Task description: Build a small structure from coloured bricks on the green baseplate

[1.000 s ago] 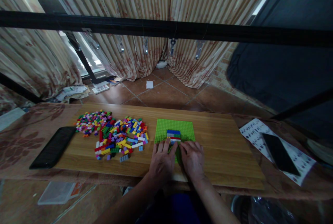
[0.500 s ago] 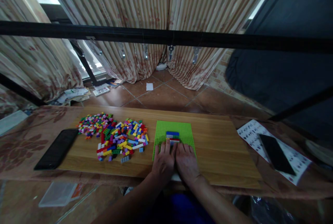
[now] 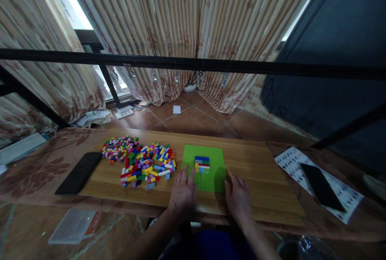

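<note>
Green baseplate [image 3: 215, 166] btwn L/R fingers [image 3: 191, 177], parted

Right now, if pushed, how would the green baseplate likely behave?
The green baseplate lies thin and flat, so it would probably slide rather than tip. The wooden board beneath looks smooth, suggesting little grip. The low brick cluster on top would likely ride along.

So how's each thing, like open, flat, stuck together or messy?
Green plate: flat, partly covered
Built bricks: together on the plate
Left hand: open, at the plate's left edge
Right hand: open, at the plate's right edge
Loose bricks: messy heaps
Phone: flat, dark
Printed sheet: unfolded, partly under phone
Black slab: flat
Curtains: hanging, gap at left
</note>
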The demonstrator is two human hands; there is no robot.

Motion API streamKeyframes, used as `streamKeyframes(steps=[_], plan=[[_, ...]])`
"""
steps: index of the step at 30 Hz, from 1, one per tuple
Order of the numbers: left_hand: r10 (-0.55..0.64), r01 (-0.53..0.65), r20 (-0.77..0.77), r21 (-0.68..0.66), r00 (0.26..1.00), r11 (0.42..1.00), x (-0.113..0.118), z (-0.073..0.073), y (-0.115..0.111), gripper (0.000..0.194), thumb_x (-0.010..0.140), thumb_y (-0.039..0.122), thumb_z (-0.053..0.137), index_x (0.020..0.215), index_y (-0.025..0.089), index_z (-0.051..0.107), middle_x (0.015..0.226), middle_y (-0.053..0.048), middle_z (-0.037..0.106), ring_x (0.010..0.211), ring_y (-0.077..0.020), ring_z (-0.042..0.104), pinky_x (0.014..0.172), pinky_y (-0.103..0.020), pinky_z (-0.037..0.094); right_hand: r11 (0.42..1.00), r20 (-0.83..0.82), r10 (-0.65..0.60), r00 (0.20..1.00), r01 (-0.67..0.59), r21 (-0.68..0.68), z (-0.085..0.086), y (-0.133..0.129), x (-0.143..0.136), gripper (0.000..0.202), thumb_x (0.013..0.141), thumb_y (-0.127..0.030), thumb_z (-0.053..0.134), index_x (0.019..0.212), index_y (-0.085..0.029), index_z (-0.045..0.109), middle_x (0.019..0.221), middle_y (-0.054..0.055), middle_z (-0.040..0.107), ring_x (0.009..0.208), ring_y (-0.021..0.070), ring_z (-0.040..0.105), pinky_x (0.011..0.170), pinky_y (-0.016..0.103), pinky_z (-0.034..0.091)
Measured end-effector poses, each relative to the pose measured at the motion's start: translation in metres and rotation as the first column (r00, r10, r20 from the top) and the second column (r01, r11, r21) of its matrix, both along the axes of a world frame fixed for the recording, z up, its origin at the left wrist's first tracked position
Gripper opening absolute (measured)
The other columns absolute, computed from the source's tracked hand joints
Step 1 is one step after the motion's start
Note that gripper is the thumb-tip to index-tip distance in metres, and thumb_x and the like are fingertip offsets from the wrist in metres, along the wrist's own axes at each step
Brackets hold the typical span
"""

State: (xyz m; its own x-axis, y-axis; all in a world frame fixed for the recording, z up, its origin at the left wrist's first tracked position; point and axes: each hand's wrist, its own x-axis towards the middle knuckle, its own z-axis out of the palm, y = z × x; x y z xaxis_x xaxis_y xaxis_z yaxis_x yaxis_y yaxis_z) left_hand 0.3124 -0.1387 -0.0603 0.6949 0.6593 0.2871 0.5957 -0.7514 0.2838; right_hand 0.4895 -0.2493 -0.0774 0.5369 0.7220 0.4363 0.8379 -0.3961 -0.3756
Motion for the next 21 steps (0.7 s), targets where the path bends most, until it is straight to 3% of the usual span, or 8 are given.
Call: streamKeyframes(steps=[6,11,15,18,21], plan=[[-0.057,0.057,0.011,0.045,0.998,0.997,-0.024,-0.021,-0.02,0.043,0.085,0.018,0.047,0.127,0.014,0.047,0.134,-0.015,0.049,0.126,-0.0298,0.044,0.099,-0.048,0.043,0.994,-0.003,0.055,0.998,-0.055,-0.093,-0.011,-0.022,-0.016,0.037,0.091,-0.032,0.04,0.119,-0.014,0.058,0.119,0.013,0.06,0.11,0.0277,0.051,0.092,0.045,0.041],[-0.15,0.148,0.025,0.078,0.988,0.986,-0.031,-0.02,-0.029,0.041,0.087,0.014,0.044,0.127,0.013,0.046,0.132,-0.014,0.05,0.132,-0.0288,0.037,0.102,-0.047,0.043,0.993,0.0,0.045,0.999,-0.045,-0.111,-0.004,-0.024,-0.021,0.036,0.092,-0.033,0.039,0.114,-0.015,0.061,0.115,0.014,0.062,0.108,0.0276,0.053,0.091,0.045,0.042],[-0.2,0.199,0.038,0.039,0.979,0.979,-0.034,-0.019,-0.022,0.039,0.087,0.011,0.043,0.125,0.015,0.048,0.13,-0.013,0.052,0.131,-0.0273,0.039,0.101,-0.047,0.045,0.993,-0.014,0.081,0.997,-0.082,-0.086,0.02,0.017,-0.016,0.04,0.094,-0.035,0.035,0.117,-0.013,0.06,0.119,0.015,0.06,0.112,0.0261,0.052,0.094,0.043,0.041],[-0.213,0.216,0.06,-0.037,0.975,0.976,-0.038,-0.02,-0.016,0.045,0.084,0.006,0.043,0.128,0.015,0.048,0.134,-0.015,0.049,0.13,-0.0275,0.039,0.102,-0.047,0.045,0.977,-0.034,0.139,0.99,-0.143,-0.158,0.04,0.07,-0.017,0.048,0.095,-0.039,0.032,0.128,-0.01,0.051,0.134,0.017,0.05,0.125,0.0263,0.043,0.102,0.043,0.034],[-0.236,0.243,0.086,-0.081,0.968,0.967,-0.042,-0.021,-0.013,0.048,0.082,0.004,0.042,0.128,0.014,0.048,0.134,-0.015,0.048,0.131,-0.0275,0.039,0.103,-0.047,0.045,0.935,-0.069,0.203,0.977,-0.215,-0.282,0.047,0.117,-0.022,0.057,0.095,-0.045,0.031,0.138,-0.009,0.04,0.145,0.017,0.039,0.135,0.0273,0.03,0.108,0.046,0.027]])
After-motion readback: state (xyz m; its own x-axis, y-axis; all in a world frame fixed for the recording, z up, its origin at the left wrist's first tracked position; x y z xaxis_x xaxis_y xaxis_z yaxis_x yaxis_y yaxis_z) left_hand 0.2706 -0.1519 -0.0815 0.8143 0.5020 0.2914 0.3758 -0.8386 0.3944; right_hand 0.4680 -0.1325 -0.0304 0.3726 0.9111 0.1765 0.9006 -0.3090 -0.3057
